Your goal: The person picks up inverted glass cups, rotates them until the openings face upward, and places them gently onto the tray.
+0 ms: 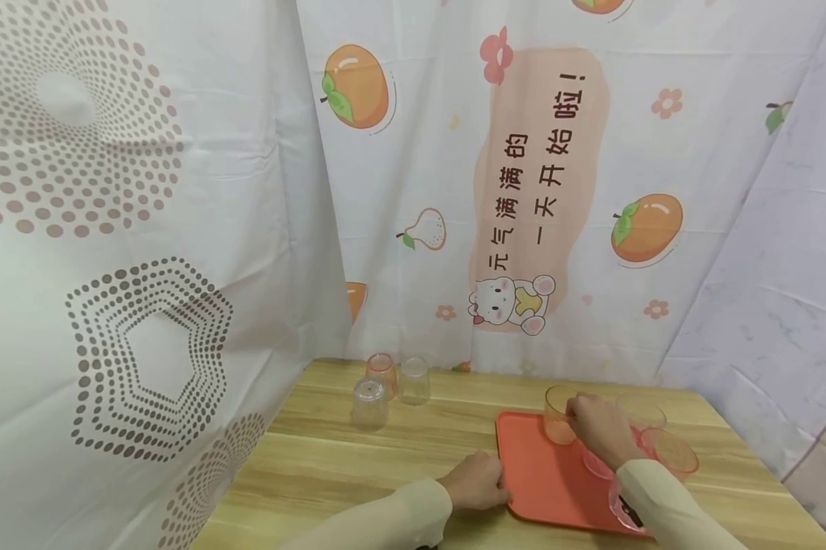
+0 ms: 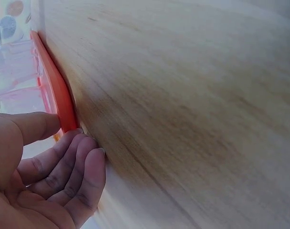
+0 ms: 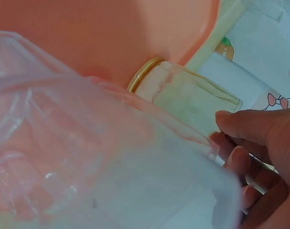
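My left hand (image 1: 477, 481) pinches the left rim of an orange-red tray (image 1: 543, 477) that lies on the table. In the left wrist view, the thumb presses one side of the tray's rim (image 2: 63, 102) and the curled fingers meet the other. At the tray's far side stands an amber see-through cup (image 1: 558, 420). My right hand (image 1: 601, 428) has its thumb and fingers at this cup's upper rim, pinching it. Close beside that hand are several pink and clear cups, among them a pink cup (image 1: 597, 462), partly hidden by my right hand and sleeve.
Three see-through cups stand at the back left of the wooden table (image 1: 357, 466): a pink one (image 1: 382, 374), a clear one (image 1: 415, 382) and another clear one (image 1: 369, 405). A printed curtain (image 1: 413, 176) hangs behind the table, with more cloth at both sides.
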Tool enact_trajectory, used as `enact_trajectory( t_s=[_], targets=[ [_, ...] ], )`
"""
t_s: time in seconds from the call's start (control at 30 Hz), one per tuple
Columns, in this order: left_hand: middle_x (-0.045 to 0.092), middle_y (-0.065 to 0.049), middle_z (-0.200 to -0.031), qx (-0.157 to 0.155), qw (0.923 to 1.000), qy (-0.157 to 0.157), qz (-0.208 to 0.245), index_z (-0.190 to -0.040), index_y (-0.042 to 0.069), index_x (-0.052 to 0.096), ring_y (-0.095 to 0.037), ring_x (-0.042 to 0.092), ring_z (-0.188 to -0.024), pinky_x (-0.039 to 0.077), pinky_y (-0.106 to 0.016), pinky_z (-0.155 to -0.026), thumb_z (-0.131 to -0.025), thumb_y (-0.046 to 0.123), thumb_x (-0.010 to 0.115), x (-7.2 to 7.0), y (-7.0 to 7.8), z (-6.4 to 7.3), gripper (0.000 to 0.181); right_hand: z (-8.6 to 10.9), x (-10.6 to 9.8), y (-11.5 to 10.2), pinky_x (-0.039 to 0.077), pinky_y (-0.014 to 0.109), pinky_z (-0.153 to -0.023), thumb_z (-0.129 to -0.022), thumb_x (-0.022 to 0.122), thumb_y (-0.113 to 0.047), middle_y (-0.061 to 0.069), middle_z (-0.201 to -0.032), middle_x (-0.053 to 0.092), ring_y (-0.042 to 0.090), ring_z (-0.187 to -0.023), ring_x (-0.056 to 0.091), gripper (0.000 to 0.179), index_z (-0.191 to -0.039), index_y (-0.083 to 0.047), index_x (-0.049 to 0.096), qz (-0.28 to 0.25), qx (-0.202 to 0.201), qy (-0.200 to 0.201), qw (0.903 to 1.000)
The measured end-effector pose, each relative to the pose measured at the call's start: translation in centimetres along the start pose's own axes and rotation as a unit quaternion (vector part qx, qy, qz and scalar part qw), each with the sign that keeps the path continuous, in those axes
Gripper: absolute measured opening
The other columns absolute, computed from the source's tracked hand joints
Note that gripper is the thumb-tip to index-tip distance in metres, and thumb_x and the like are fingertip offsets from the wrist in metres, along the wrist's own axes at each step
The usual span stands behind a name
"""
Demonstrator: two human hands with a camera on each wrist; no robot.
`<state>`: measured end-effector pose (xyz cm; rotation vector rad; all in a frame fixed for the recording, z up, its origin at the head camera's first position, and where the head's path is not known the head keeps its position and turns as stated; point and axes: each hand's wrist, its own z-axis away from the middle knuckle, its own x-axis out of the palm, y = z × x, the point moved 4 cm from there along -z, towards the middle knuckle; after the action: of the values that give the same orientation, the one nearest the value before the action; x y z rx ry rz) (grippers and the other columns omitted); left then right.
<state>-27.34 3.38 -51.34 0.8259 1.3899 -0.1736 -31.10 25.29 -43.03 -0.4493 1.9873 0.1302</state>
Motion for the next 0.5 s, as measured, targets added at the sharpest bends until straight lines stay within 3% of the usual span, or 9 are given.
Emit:
enact_trajectory(
  t_s=[0.23,0.37,0.5],
  targets=[
    [0.038,0.014,-0.042,0.006,1.0,-0.003,-0.005,-0.053,0.018,0.054,0.001,0.03,-0.036,0.026,-0.016,-0.037,-0.093,0.025,0.076,0.25,-0.21,-0.08,0.046,0.09,-0.5,-0.03,0.028,0.032,-0.049,-0.078,0.066,0.009,-0.004,-0.064,0.037,0.015,-0.058,0.036,0.037,-0.06,-0.018,0.047,0.01,-0.001,0.001,0.9999],
    [0.038,0.014,-0.042,0.011,0.9999,0.002,-0.002,-0.053,0.018,0.054,0.001,0.03,-0.036,0.026,-0.015,-0.037,-0.094,0.025,0.076,0.23,-0.25,-0.11,0.046,0.18,-0.52,0.2,0.036,0.035,-0.048,-0.077,0.073,0.004,-0.004,-0.067,0.049,0.015,-0.059,0.045,0.027,-0.064,-0.016,0.06,0.003,0.009,-0.005,0.9999],
    [0.036,0.014,-0.043,0.018,0.9998,0.003,0.001,-0.053,0.018,0.053,0.001,0.029,-0.036,0.025,-0.015,-0.036,-0.094,0.025,0.076,0.18,-0.29,0.0,0.048,0.29,-0.48,0.21,0.048,0.04,-0.053,-0.075,0.085,-0.005,-0.001,-0.074,0.061,0.018,-0.064,0.059,0.015,-0.078,-0.013,0.072,-0.01,0.009,-0.002,0.9999]
  ],
)
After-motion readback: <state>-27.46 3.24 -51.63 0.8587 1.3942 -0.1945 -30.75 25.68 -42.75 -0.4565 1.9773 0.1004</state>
